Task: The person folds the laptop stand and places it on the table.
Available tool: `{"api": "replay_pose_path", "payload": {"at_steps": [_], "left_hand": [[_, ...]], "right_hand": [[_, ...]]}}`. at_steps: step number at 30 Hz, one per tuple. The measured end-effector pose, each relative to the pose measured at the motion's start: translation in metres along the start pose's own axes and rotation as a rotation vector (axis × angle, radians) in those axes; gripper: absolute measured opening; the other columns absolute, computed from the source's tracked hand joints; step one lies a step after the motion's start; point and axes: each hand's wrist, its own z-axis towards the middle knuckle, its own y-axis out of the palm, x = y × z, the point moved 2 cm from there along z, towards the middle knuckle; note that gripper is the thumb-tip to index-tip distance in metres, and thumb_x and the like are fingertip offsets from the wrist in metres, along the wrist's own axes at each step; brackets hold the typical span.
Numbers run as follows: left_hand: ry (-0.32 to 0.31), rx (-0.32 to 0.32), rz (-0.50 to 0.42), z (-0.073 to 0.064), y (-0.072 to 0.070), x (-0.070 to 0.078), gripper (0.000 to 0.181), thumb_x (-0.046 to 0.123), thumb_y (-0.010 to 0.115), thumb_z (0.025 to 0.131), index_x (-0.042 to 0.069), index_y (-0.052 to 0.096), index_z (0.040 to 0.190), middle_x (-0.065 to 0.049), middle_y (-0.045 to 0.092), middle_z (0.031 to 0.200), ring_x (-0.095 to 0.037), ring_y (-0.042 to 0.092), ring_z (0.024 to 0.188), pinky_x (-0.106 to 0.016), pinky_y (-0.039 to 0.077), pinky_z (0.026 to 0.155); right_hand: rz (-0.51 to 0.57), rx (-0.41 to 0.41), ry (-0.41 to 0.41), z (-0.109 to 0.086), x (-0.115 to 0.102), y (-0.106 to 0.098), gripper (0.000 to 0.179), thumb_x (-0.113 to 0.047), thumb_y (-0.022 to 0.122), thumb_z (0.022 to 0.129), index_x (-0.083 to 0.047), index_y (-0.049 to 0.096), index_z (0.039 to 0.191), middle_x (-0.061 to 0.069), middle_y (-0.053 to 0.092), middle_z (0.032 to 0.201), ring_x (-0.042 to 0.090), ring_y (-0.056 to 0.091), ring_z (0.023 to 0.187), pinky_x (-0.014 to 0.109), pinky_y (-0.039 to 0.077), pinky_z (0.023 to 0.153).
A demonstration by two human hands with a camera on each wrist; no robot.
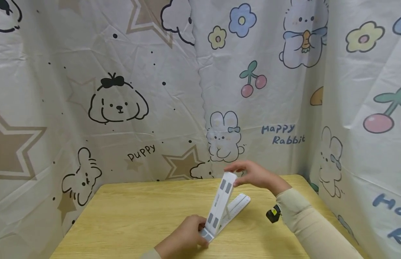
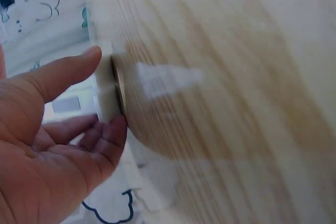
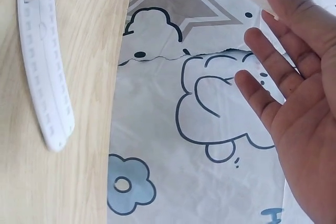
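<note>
A white folding laptop stand with grey pads is partly unfolded on the table. One bar tilts up steeply, while a second bar slants low behind it; the right wrist view shows a notched white bar over the wood. My left hand grips the joined front end near the tabletop, its thumb and fingers on either side of the white end in the left wrist view. At the raised bar's top end, my right hand pinches with thumb and forefinger; its other fingers are spread apart.
The stand is on a yellow wood-grain table. Behind and beside the table hangs a white curtain printed with animals, stars and flowers. A small black object with a yellow-green patch shows beside the right sleeve.
</note>
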Motion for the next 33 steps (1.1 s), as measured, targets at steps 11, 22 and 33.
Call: {"api": "replay_pose_path", "payload": {"at_steps": [11,22,33], "left_hand": [[0.121,0.025,0.120,-0.003,-0.007,0.003,0.064,-0.004,0.089,0.066,-0.003,0.069,0.127,-0.007,0.074,0.116,-0.012,0.066,0.103,-0.028,0.058,0.087],[0.129,-0.005,0.112,0.000,-0.014,-0.002,0.068,-0.012,0.083,0.066,0.002,0.069,0.131,-0.004,0.074,0.122,-0.010,0.064,0.105,-0.029,0.058,0.090],[0.187,-0.024,0.230,0.009,-0.023,-0.002,0.069,-0.011,0.083,0.062,0.002,0.070,0.129,-0.006,0.075,0.119,-0.011,0.068,0.104,-0.025,0.058,0.090]], "right_hand": [[0.235,-0.026,0.062,-0.020,0.007,0.003,0.062,-0.016,0.085,0.083,-0.005,0.059,0.138,0.012,0.066,0.135,0.030,0.064,0.119,0.039,0.059,0.096],[0.315,0.054,0.081,-0.034,0.009,0.016,0.058,-0.017,0.084,0.086,-0.004,0.061,0.137,0.014,0.068,0.130,0.027,0.068,0.112,0.033,0.061,0.090],[0.429,0.149,0.135,-0.048,0.004,0.027,0.061,-0.015,0.086,0.083,0.000,0.060,0.135,0.018,0.068,0.129,0.025,0.069,0.108,0.036,0.063,0.086]]}}
